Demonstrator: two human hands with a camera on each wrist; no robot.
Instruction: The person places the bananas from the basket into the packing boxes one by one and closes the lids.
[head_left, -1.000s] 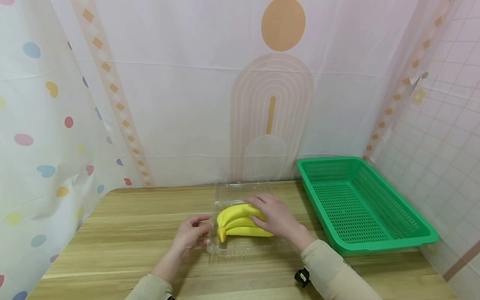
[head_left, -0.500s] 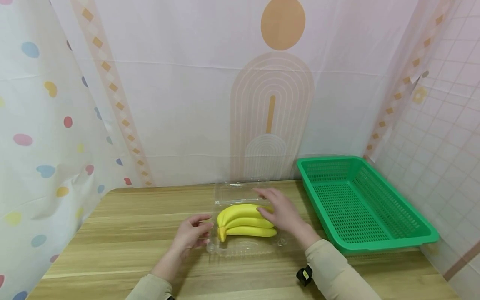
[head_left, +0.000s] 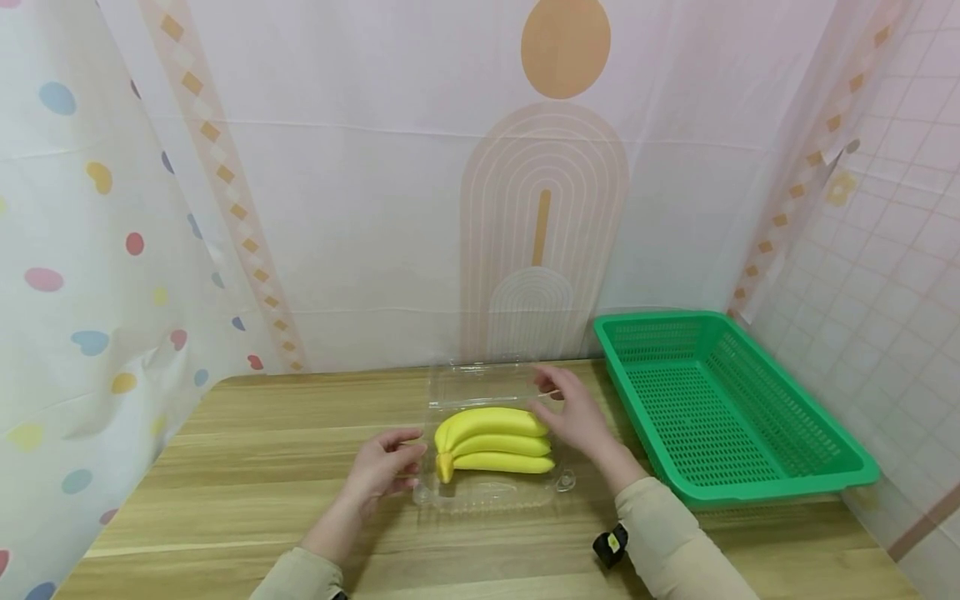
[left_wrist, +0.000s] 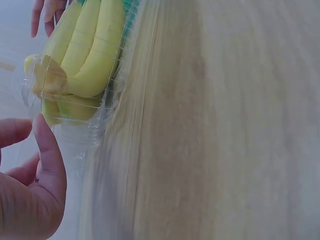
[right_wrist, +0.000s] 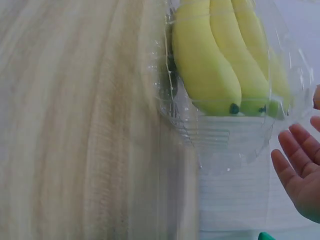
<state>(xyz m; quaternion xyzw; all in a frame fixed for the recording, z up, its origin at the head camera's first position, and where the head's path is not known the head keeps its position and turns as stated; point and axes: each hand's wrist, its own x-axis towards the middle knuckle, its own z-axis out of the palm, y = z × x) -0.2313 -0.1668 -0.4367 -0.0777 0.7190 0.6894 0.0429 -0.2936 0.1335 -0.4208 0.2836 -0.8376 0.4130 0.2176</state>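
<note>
Left of the clear plastic clamshell holding a banana bunch, the left hand has fingers apart; right of it, the right hand's fingers are apart too; farther right, a green basket.

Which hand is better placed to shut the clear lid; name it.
Probably the right hand: it is close to the open lid, while the left hand is nearer the front, beside the tray.
</note>
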